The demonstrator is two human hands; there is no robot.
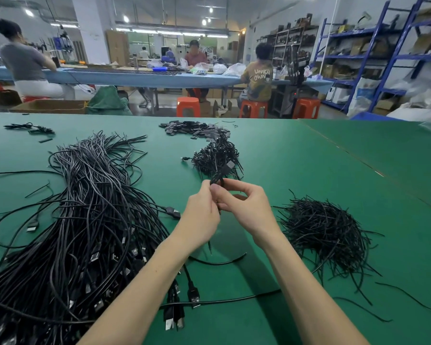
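Covering green table [309, 170], workshop shelving [358, 58] behind

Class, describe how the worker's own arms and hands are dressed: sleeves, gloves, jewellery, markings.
Both arms are bare: no sleeve shows on the left forearm or right forearm up to the frame edge. The left hand and right hand wear no gloves, and no ring, watch or bracelet shows.

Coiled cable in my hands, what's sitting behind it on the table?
A pile of tied black cable coils lies right behind the coiled cable, and farther back a heap of flat dark pieces on the green table. The cable itself hides the pile's near edge.
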